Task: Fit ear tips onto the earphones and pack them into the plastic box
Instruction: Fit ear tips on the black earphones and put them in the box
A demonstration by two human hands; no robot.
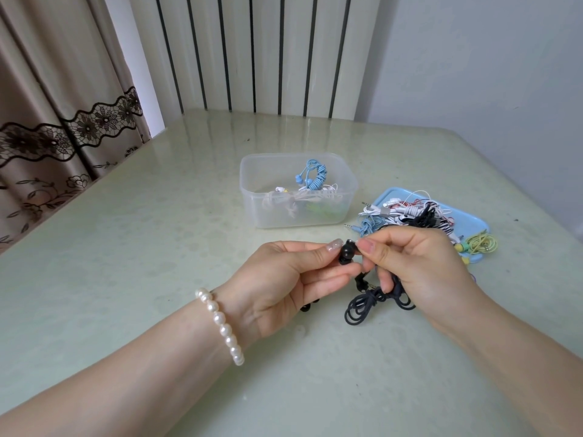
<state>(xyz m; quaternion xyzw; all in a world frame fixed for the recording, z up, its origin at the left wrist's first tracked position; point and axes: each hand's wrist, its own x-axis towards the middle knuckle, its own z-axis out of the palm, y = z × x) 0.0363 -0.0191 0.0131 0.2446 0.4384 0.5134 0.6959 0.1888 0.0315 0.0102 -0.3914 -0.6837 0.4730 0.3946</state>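
Observation:
A black earbud (347, 251) sits between my two hands above the table. My left hand (293, 275) pinches it from the left with thumb and forefinger. From the right, my right hand (416, 263) pinches the same earbud, and its lower fingers curl round the black earphone's coiled cable (372, 302), which hangs to the tabletop. Small black ear tips (306, 307) peek out under my left palm. The clear plastic box (252, 197) stands behind, holding blue earphones (314, 178) and white ones.
A light-blue lid (470, 225) at the right carries a tangled pile of white, black, red and blue earphones (407, 216). Yellow-green earphones (479, 244) lie at its near right edge. A curtain hangs at the left and a radiator stands behind the table.

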